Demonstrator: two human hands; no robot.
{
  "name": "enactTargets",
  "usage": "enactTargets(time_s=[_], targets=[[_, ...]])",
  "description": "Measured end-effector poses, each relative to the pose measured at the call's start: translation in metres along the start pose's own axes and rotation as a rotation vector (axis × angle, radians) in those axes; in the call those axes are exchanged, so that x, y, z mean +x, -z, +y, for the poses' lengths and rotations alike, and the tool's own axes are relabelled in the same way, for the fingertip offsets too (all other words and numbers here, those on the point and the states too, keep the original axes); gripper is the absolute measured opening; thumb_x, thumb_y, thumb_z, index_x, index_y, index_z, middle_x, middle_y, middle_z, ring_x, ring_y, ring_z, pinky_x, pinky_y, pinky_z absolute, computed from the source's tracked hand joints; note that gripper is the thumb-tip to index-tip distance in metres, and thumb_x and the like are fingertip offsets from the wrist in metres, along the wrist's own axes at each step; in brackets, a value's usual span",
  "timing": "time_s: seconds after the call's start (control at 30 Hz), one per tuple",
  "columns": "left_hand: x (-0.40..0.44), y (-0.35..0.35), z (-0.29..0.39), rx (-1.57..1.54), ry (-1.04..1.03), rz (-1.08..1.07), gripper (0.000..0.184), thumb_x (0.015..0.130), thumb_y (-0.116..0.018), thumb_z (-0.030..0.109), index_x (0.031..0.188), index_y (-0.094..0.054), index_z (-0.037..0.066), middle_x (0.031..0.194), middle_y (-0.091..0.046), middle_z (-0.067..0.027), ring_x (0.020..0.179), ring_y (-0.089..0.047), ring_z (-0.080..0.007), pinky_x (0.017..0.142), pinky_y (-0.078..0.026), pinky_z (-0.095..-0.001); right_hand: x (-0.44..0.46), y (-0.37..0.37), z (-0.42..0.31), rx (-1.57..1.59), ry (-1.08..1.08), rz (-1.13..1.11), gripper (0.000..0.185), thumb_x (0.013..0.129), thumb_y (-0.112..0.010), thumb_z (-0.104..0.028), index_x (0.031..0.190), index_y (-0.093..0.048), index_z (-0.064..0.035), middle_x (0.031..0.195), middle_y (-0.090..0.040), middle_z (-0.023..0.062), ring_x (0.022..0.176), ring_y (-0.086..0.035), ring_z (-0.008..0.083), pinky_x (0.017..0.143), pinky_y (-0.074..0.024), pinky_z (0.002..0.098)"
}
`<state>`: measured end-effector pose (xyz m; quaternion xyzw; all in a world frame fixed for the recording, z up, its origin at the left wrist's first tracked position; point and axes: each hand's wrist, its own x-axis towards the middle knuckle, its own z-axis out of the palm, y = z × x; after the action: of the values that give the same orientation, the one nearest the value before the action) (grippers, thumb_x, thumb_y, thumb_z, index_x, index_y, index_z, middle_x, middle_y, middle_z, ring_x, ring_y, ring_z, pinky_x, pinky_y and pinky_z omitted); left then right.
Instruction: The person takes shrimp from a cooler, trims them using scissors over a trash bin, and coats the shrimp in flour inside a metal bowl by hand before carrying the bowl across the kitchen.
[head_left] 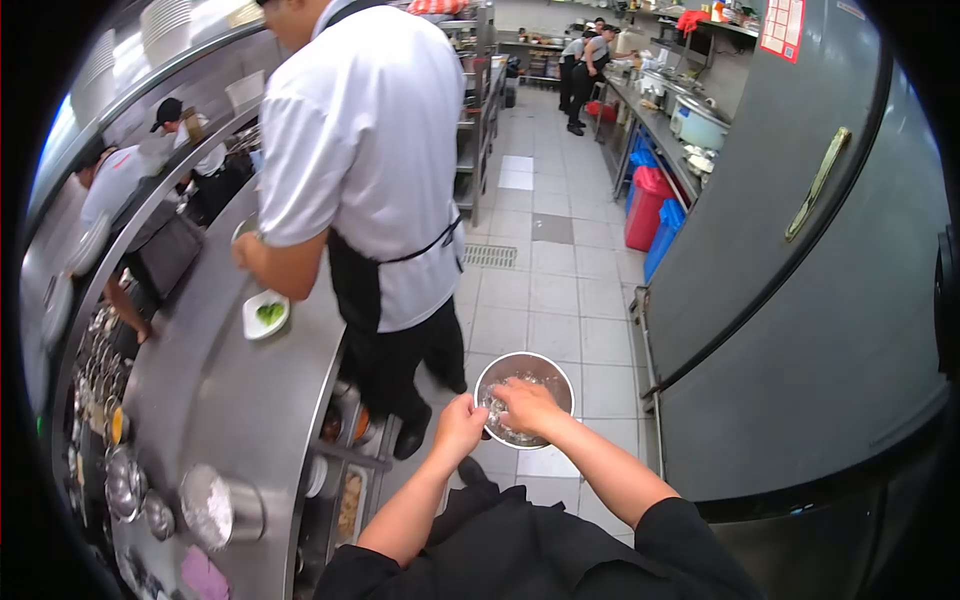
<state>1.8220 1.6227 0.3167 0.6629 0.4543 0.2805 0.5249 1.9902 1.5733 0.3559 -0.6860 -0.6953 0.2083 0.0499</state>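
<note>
A round metal bowl [549, 371] is held out over the tiled floor, in front of the dark apron. My left hand [461, 428] grips its left rim, fingers closed. Inside the bowl is my right hand [527, 406], its fingers spread in or over pale, wet-looking contents that are too small to make out. Whether the right fingers hold any of it cannot be seen.
A co-worker in a white shirt [375, 150] stands close ahead at the steel counter [225, 375], beside a white dish with greens [267, 315]. A metal pot [235, 510] stands at lower left. A large grey fridge [780, 300] borders the right.
</note>
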Motion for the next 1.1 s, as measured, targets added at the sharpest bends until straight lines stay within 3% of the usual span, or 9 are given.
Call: enactTargets(time_s=[0.3, 0.4, 0.57, 0.63, 0.67, 0.73, 0.8, 0.97, 1.1], targets=[[0.242, -0.059, 0.023, -0.233, 0.093, -0.003, 0.016, 0.084, -0.056, 0.011, 0.074, -0.052, -0.001, 0.063, -0.062, -0.0123, 0.053, -0.066, -0.022, 0.048, -0.054, -0.0341, 0.15, 0.091, 0.161, -0.253, -0.032, -0.036, 0.052, 0.078, -0.072, -0.029, 0.126, -0.056, -0.0164, 0.124, -0.058, 0.016, 0.113, -0.058, 0.035, 0.094, -0.0472, 0.0423], [0.307, -0.088, 0.048, -0.151, 0.086, -0.105, 0.015, 0.084, -0.055, 0.01, 0.077, -0.054, -0.002, 0.067, -0.063, -0.0133, 0.056, -0.067, -0.0209, 0.05, -0.055, -0.0343, 0.199, 0.107, 0.216, -0.081, -0.171, 0.028, 0.048, 0.076, -0.07, -0.019, 0.123, -0.057, -0.0165, 0.112, -0.059, 0.0171, 0.107, -0.06, 0.0352, 0.089, -0.0492, 0.0442], [0.407, -0.127, 0.05, -0.208, 0.15, -0.148, 0.017, 0.085, -0.053, 0.009, 0.087, -0.058, -0.007, 0.073, -0.065, -0.0154, 0.059, -0.068, -0.0241, 0.052, -0.058, -0.0344, 0.278, 0.145, 0.292, -0.032, -0.32, 0.162, 0.047, 0.076, -0.067, -0.016, 0.122, -0.058, -0.014, 0.114, -0.06, 0.0178, 0.108, -0.06, 0.0356, 0.091, -0.0488, 0.0442], [0.448, -0.138, 0.049, -0.251, 0.158, -0.137, 0.018, 0.085, -0.053, 0.009, 0.089, -0.058, -0.008, 0.074, -0.065, -0.0152, 0.059, -0.068, -0.0248, 0.052, -0.058, -0.0344, 0.304, 0.177, 0.303, -0.082, -0.09, -0.13, 0.054, 0.076, -0.068, -0.022, 0.128, -0.056, -0.0148, 0.121, -0.058, 0.0188, 0.114, -0.057, 0.0353, 0.094, -0.0474, 0.0444], [0.467, -0.142, 0.043, -0.239, 0.146, -0.083, 0.018, 0.085, -0.053, 0.009, 0.089, -0.058, -0.008, 0.073, -0.065, -0.0149, 0.059, -0.068, -0.0241, 0.051, -0.058, -0.0344, 0.314, 0.198, 0.305, -0.058, -0.066, -0.226, 0.063, 0.077, -0.069, -0.034, 0.135, -0.051, -0.0161, 0.132, -0.053, 0.0188, 0.118, -0.055, 0.0367, 0.098, -0.0455, 0.0445], [0.507, -0.152, 0.033, -0.217, 0.136, -0.048, 0.017, 0.085, -0.053, 0.009, 0.089, -0.057, -0.007, 0.073, -0.064, -0.0145, 0.059, -0.068, -0.0233, 0.051, -0.057, -0.0343, 0.346, 0.211, 0.324, -0.064, -0.111, -0.128, 0.07, 0.078, -0.069, -0.044, 0.138, -0.047, -0.0167, 0.137, -0.048, 0.0196, 0.118, -0.055, 0.0389, 0.098, -0.0449, 0.0449], [0.545, -0.166, 0.03, -0.228, 0.018, 0.047, 0.015, 0.086, -0.052, 0.008, 0.087, -0.056, -0.007, 0.072, -0.063, -0.0128, 0.057, -0.067, -0.021, 0.051, -0.058, -0.0344, 0.388, 0.212, 0.357, -0.138, -0.093, -0.044, 0.071, 0.078, -0.071, -0.044, 0.138, -0.046, -0.016, 0.14, -0.045, 0.0216, 0.118, -0.055, 0.0399, 0.097, -0.0461, 0.0449], [0.633, -0.205, 0.069, -0.308, 0.097, 0.133, 0.011, 0.087, -0.049, 0.005, 0.085, -0.053, -0.005, 0.076, -0.061, -0.0121, 0.062, -0.066, -0.021, 0.053, -0.06, -0.0347, 0.488, 0.218, 0.447, 0.103, 0.015, -0.009, 0.055, 0.074, -0.073, -0.021, 0.125, -0.055, -0.0114, 0.132, -0.05, 0.0254, 0.109, -0.06, 0.0395, 0.09, -0.0505, 0.0431], [0.704, -0.213, 0.069, -0.281, 0.178, 0.28, 0.012, 0.087, -0.047, 0.004, 0.087, -0.054, -0.006, 0.081, -0.062, -0.0138, 0.064, -0.066, -0.0216, 0.053, -0.061, -0.0345, 0.577, 0.22, 0.502, -0.01, 0.299, 0.126, 0.041, 0.079, -0.063, -0.016, 0.12, -0.058, -0.0106, 0.126, -0.055, 0.0206, 0.106, -0.062, 0.0375, 0.088, -0.051, 0.0428]])
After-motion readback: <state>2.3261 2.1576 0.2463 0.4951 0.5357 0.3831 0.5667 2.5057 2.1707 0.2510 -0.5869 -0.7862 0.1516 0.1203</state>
